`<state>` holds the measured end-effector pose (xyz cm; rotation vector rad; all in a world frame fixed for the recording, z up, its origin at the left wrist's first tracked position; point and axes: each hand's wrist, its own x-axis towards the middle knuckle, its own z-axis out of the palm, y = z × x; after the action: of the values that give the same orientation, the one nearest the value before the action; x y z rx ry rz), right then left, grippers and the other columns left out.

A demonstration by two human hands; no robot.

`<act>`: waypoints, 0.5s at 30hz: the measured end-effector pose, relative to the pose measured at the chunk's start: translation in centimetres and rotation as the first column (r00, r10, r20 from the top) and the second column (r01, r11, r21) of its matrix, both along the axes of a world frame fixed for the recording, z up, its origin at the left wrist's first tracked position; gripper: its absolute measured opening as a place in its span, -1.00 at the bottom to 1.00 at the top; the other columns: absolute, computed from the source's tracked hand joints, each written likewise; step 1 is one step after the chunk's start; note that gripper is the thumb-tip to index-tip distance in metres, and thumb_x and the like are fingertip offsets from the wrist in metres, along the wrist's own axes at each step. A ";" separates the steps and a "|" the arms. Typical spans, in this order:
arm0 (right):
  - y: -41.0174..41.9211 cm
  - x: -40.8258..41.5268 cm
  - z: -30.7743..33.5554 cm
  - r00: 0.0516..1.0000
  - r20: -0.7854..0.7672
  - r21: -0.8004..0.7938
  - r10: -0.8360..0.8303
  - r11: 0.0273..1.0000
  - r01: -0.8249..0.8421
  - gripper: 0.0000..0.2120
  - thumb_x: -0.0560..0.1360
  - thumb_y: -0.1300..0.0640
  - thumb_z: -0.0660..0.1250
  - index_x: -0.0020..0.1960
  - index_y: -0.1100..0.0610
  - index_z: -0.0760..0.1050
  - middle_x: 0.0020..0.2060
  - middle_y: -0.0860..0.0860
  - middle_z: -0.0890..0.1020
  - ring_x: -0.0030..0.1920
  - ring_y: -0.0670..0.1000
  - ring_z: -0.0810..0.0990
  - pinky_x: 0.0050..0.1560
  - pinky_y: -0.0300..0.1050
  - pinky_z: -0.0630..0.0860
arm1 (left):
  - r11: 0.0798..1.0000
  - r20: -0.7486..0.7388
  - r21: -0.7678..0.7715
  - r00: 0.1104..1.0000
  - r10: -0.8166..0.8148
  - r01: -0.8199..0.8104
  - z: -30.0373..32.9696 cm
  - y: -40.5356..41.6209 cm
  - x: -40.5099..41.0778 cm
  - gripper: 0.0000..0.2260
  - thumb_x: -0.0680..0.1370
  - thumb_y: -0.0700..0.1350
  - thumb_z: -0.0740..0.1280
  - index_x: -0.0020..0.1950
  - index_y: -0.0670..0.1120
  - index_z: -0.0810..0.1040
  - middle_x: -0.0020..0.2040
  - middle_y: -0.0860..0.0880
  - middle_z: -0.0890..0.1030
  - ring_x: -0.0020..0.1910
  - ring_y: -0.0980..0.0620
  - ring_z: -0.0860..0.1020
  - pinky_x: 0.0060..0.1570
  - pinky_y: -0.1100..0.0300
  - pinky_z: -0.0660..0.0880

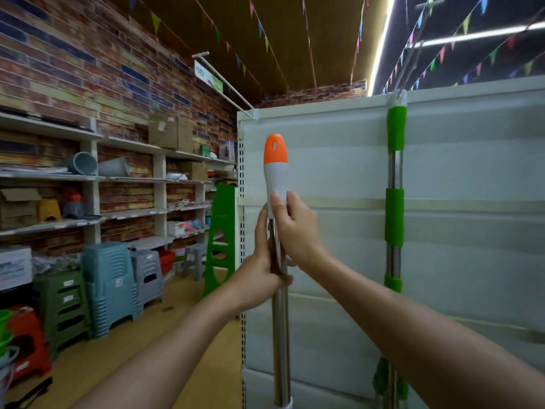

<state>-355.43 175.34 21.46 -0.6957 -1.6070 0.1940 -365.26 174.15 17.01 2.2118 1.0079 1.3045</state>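
One upright steel pole in both grips: right hand at its orange-capped handle, left hand below.

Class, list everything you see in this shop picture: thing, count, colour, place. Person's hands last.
Display panel: one, white, centre-right.
Held pole: one, steel with white-and-orange grip, upright before the panel.
Hanging mop: one, steel with green sleeves, on the panel.
Stool stacks: several, green, blue, grey, red, floor left.
Wall shelves: several, white, left wall.
Bunting: several strings, multicoloured, ceiling.
Left hand: one, fingers grip the pole's steel.
Right hand: one, fingers grip the pole above it, at the white grip's base.
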 end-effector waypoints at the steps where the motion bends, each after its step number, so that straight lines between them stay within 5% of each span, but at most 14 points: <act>1: 0.8 -0.7 0.3 1.000 0.006 -0.013 -0.001 1.000 0.001 -0.69 0.63 0.03 0.12 -0.30 -0.04 0.26 -0.43 -0.10 0.37 -0.49 -0.23 0.38 -0.43 -0.35 0.26 | 1.000 0.008 0.001 1.000 -0.020 0.020 0.3 0.8 -0.8 0.08 0.47 -0.35 0.35 0.33 0.47 -0.42 0.15 0.10 0.43 0.04 -0.05 0.60 -0.09 -0.06 0.62; 6: 4.3 -3.7 2.1 0.998 -0.004 -0.003 -0.061 0.998 0.061 -0.67 0.63 0.01 0.11 -0.30 0.01 0.26 -0.42 -0.08 0.36 -0.46 -0.19 0.35 -0.42 -0.31 0.25 | 0.995 0.056 0.064 0.995 -0.078 0.074 1.8 4.5 -3.9 0.07 0.45 -0.34 0.39 0.28 0.56 -0.32 0.00 0.15 0.47 0.00 0.01 0.62 -0.07 -0.07 0.63; 15: 9.2 -10.3 5.4 0.994 -0.022 0.012 -0.108 0.994 0.108 -0.68 0.63 0.00 0.09 -0.29 0.01 0.30 -0.40 -0.07 0.40 -0.43 -0.18 0.35 -0.43 -0.37 0.29 | 0.988 0.087 0.077 0.987 -0.137 0.131 4.8 10.4 -10.8 0.00 0.49 -0.30 0.38 0.21 0.60 -0.26 -0.04 -0.08 0.63 -0.15 0.01 0.67 -0.17 0.11 0.63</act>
<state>-365.72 184.56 26.90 -0.7660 -1.5441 0.1114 -376.10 184.55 21.81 2.2072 0.7766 1.3860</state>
